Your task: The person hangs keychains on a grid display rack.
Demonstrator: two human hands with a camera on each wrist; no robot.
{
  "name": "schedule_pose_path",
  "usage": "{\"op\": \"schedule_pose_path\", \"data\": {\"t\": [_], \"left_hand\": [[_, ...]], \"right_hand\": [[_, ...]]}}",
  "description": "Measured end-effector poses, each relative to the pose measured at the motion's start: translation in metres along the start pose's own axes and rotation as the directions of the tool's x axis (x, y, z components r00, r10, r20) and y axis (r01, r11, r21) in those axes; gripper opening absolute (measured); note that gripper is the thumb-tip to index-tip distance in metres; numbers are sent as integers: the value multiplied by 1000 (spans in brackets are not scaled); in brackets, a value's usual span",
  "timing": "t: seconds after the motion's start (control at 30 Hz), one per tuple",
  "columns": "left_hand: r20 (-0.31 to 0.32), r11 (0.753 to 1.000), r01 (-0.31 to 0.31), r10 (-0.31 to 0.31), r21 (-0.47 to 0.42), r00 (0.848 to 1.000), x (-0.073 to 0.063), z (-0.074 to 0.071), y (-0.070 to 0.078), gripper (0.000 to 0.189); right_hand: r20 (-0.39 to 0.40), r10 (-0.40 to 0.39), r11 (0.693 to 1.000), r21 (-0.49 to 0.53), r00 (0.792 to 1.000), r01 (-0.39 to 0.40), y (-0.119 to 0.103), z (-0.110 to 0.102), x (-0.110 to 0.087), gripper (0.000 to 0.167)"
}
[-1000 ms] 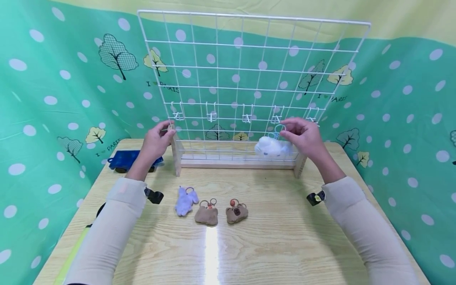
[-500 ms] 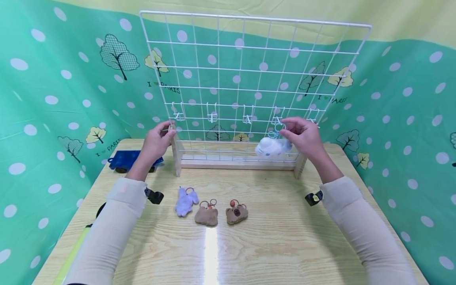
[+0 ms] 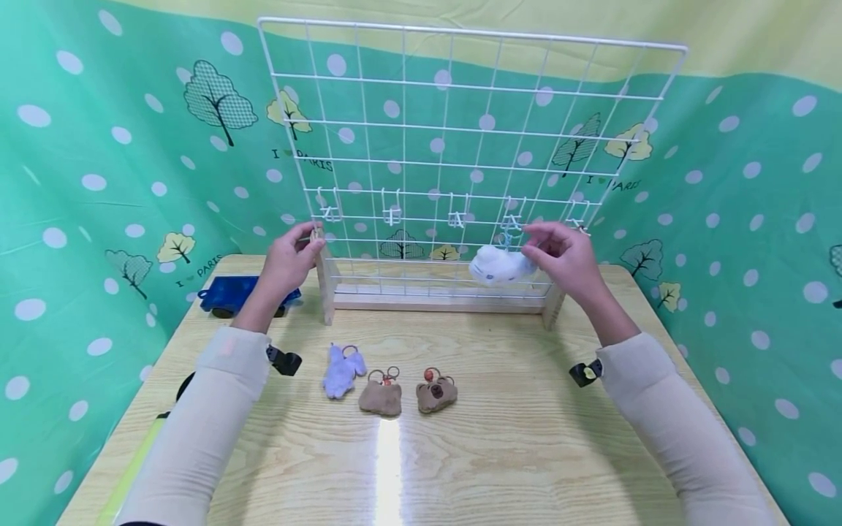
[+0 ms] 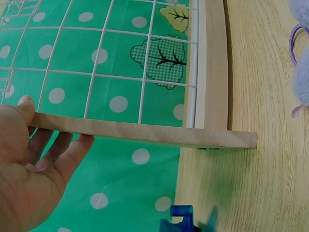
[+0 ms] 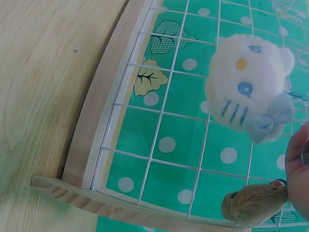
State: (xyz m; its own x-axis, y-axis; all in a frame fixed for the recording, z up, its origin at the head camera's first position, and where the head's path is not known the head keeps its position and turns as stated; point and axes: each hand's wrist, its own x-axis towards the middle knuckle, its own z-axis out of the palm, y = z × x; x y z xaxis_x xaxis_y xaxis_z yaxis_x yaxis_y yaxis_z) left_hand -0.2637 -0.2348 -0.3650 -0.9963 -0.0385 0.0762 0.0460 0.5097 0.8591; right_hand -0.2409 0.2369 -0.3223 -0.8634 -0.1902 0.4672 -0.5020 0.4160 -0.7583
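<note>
My left hand (image 3: 289,259) grips the top of the left wooden post (image 4: 145,132) of a white wire grid rack (image 3: 470,31). A white cat-head plush keychain (image 5: 246,79) with a pale blue bow hangs at the fourth hook (image 3: 511,222) from the left. Just right of its ring, my right hand (image 3: 564,257) has thumb and forefinger spread, the fingertips apart from the ring. A brown plush (image 5: 256,205) shows beside that hand in the right wrist view; in the head view the hand hides it.
On the table lie a lilac plush keychain (image 3: 340,374) and two brown plush keychains, one face down (image 3: 381,399) and one face up (image 3: 437,394). A blue toy vehicle (image 3: 230,294) stands behind my left forearm. More white hooks (image 3: 457,218) line the grid.
My right hand has let go of the plush's ring and drawn slightly to the right. The white plush now hangs by itself, turned a little. The left hand stays on the post.
</note>
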Motion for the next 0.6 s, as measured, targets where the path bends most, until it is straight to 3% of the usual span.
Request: {"op": "schedule_pose_path", "data": {"t": [0.43,0.6], "left_hand": [[-3,1000,-21,21,-19,1000,1,-1,-1,51],[2,1000,-18,18,-20,1000,0,-1,1,51]], "right_hand": [[74,-54,998,35,996,51,-4,11,-10,26],[130,-41,999,28,991,38,-4,21,-13,25]]}}
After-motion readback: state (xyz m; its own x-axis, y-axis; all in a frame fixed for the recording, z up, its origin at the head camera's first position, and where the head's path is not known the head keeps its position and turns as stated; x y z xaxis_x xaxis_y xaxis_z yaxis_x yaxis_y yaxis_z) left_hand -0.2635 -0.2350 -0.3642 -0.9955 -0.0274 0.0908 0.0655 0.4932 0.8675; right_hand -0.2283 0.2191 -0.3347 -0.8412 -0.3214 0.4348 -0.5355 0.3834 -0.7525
